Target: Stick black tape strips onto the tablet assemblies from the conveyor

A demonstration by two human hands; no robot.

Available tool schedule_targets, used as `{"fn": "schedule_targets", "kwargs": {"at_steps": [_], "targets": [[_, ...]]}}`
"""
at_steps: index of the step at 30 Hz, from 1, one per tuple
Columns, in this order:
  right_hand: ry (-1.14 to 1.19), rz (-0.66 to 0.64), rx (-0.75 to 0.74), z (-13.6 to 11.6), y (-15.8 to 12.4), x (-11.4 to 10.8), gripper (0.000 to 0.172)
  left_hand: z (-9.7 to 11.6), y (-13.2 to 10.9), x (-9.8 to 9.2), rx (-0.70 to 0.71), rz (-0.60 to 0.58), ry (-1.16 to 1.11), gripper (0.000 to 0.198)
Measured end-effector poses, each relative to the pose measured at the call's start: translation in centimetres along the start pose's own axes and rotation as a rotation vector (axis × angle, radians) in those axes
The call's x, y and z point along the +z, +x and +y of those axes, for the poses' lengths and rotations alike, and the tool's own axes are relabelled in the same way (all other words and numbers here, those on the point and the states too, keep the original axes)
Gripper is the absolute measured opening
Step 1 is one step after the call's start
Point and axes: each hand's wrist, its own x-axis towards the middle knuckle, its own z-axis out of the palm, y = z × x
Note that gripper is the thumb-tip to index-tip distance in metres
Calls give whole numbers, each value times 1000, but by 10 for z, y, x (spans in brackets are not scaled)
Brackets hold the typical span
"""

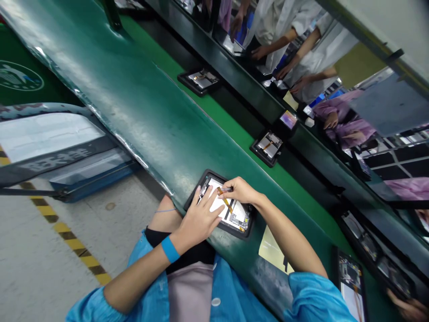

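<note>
the opened tablet [238,219] is lying in a black tray [250,231] on the edge of the green bench [150,120], just below the middle of the frame. it is looking light and flat but fragile: bare circuit boards and a thin amber strip [228,205] are showing. the strip is likely creasing easily, so it is best taken by its free end, and the tablet by its stiff outer frame.

the left hand [197,219], with a blue band [170,249] at the wrist, is lying open and flat on the tablet's left part. its fingers are spreading wide and pinning the tablet down, and its forearm is reaching in from the lower left. the right hand [241,191] is arching over the tablet's upper edge, thumb and forefinger pinching the upper end of the amber strip. whether a small tool is sitting between them is too small to tell.

another opened tablet [268,145] is sitting on the belt right of the middle, and a co-worker's hand [259,52] is working at the upper right.
</note>
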Motion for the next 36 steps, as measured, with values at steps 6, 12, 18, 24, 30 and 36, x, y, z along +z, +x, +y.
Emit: {"fn": "schedule_targets", "kwargs": {"at_steps": [6,12,18,24,30,36], "targets": [[-24,58,21,-4,0,6,25,-30,-2,-12,-249,167,-54,27],[-45,72,-17,-11,-3,12,25,-48,12,-9,-312,146,-137,25],[-76,72,-28,-10,-4,15,26,-52,21,-2,-330,70,-181,20],[-199,224,-105,-17,-9,27,29,-53,23,1,-361,83,-235,18],[-390,335,-227,-20,-15,53,24,-54,23,2,-364,96,-227,20],[-380,456,-302,-13,-16,64,24,-56,22,-2,-370,87,-209,19]]}}
